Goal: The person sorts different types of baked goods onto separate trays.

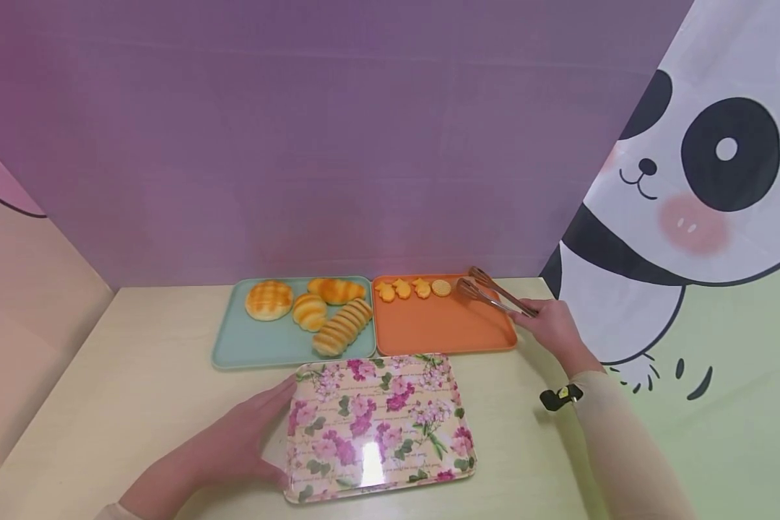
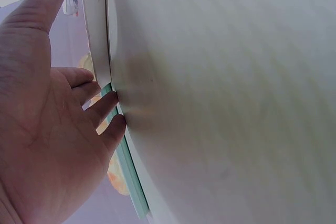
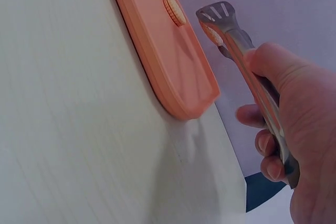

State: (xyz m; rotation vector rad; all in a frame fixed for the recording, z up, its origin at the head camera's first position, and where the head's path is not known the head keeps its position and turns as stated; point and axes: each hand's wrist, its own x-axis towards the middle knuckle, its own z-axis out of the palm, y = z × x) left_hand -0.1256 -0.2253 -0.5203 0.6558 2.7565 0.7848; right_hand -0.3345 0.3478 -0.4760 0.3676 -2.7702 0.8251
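Observation:
My right hand (image 1: pixel 555 328) holds metal tongs (image 1: pixel 510 297) over the right end of an orange tray (image 1: pixel 422 328). In the right wrist view, a small ridged cookie (image 3: pixel 212 34) sits between the tongs' tips, raised above the tray. Three small shaped cookies and a round cookie (image 1: pixel 441 287) line the tray's back edge. My left hand (image 1: pixel 237 437) rests at the left side of a floral tray (image 1: pixel 364 397), thumb by its near corner, fingers along the edge. In the left wrist view those fingers are loosely extended, fingertips right at the rim.
A pale teal tray (image 1: pixel 253 349) stands left of the orange one, carrying a round bun (image 1: pixel 269 300), a ridged long bread (image 1: pixel 342 328) and other breads. The purple backdrop (image 1: pixel 338 144) rises close behind both trays. A panda-printed wall (image 1: pixel 695 245) borders the right side.

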